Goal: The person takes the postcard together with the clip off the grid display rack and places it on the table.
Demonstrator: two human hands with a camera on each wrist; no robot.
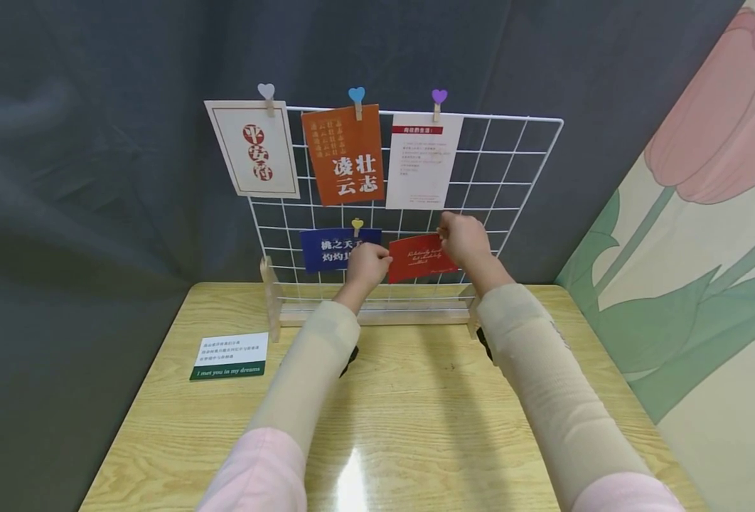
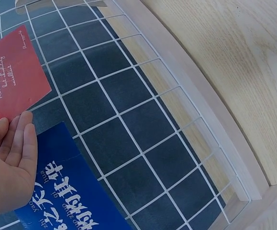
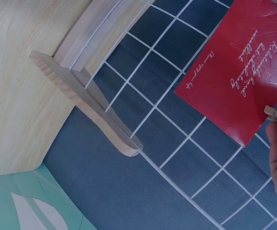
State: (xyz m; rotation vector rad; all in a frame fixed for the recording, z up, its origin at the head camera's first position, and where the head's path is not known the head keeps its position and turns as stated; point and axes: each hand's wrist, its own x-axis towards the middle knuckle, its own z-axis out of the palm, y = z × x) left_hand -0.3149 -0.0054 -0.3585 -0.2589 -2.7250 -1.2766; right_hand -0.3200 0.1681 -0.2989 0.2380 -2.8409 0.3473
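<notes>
A red card [image 1: 416, 257] with white handwriting lies against the lower part of the white wire grid [image 1: 505, 167]. My left hand [image 1: 368, 267] pinches its left edge between thumb and fingers. At the card's upper right, my right hand [image 1: 463, 238] pinches a small wooden clothespin [image 3: 273, 114], whose tip sits right at the card's edge in the right wrist view. Left of the red card hangs a blue card [image 1: 323, 249] with white characters, held by a clothespin with a yellow heart [image 1: 357, 224]; my left hand partly covers it in the head view.
Along the grid's top hang a white card [image 1: 224, 135], an orange card [image 1: 345, 153] and a white printed sheet [image 1: 422, 171], each on a heart clothespin. Wooden feet [image 1: 271, 302] support the grid. A white and green card [image 1: 230, 355] lies on the table [image 1: 403, 398] at left.
</notes>
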